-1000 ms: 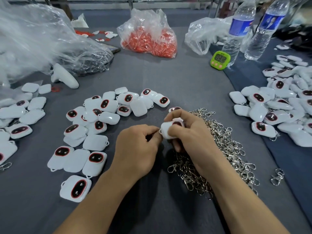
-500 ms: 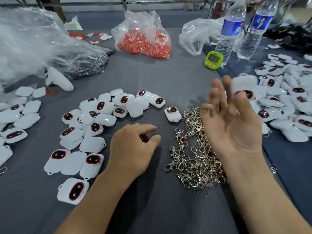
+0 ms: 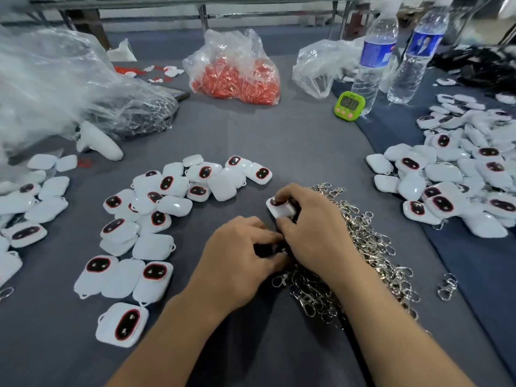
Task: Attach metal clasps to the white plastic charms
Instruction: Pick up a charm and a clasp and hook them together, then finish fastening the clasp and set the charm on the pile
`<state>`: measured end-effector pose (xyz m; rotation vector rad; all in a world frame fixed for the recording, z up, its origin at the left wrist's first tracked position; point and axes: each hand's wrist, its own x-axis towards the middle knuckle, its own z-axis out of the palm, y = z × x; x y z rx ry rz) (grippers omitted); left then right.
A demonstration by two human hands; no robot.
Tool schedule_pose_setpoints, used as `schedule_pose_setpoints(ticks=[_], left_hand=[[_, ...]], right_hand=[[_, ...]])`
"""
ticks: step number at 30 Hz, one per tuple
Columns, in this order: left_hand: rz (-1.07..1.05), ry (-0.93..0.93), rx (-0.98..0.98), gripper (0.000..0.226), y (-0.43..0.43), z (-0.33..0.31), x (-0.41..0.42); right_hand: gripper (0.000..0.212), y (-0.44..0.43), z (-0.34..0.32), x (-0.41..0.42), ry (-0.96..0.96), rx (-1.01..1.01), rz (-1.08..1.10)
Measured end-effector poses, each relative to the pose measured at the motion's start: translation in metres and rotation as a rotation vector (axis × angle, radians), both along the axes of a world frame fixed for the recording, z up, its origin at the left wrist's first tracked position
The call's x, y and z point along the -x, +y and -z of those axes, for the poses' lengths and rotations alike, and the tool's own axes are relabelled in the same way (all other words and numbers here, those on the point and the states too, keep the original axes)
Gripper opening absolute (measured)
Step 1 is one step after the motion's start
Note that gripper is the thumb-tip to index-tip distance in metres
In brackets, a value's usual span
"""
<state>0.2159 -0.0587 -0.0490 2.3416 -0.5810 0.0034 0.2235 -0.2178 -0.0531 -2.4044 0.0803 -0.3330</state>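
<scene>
Charm (image 3: 280,211) in work is a white rounded shell with a dark, red-rimmed oval face. It sits near the middle of the grey surface (image 3: 279,141), at the 9 o'clock edge of the clasp pile (image 3: 371,247). The right hand (image 3: 315,236) has its grip closed on it, fingertips curled over the far end. Whether the charm is lifted or rests on the surface I cannot tell. The left hand (image 3: 234,258) lies at 7 o'clock of the charm, touching the right hand, with its fingers curled inward at the pile's near edge. What its grip holds, if anything, is lost in the shadow between the hands.

The clasps look badly tangled, so pulling one free could drag a string of others out and scatter them. A stray clasp (image 3: 446,286) lies apart at 4 o'clock. The charm's small loop is hidden under the fingers, so a clasp pushed on by feel could miss it or strain it. The glossy shell could also slip from a light grip. Loose charms (image 3: 156,208) lie at 9 o'clock and a separate heap (image 3: 452,174) at 3 o'clock, where some show clasps. A charm set down on the wrong side would mix done with undone.
</scene>
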Motion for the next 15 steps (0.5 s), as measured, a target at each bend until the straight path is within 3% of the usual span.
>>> schedule_pose_setpoints(ticks=[4,8,12,15], left_hand=[[-0.129,-0.048,0.032,0.013,0.004,0.001,0.004],[-0.275,-0.073,0.066,0.016,0.013,0.000,0.005],[-0.293,-0.065,0.112,0.026,0.016,0.000,0.002],[-0.297,-0.069,0.146,0.035,0.016,0.000,0.003]], right_hand=[[0.021,-0.002,-0.004,0.007,-0.001,-0.024,-0.017],[0.060,0.012,-0.008,0.013,0.036,0.148,-0.098],[0.048,0.028,-0.004,0.016,0.020,0.260,-0.152],[0.042,0.031,-0.004,0.020,0.028,0.147,-0.217]])
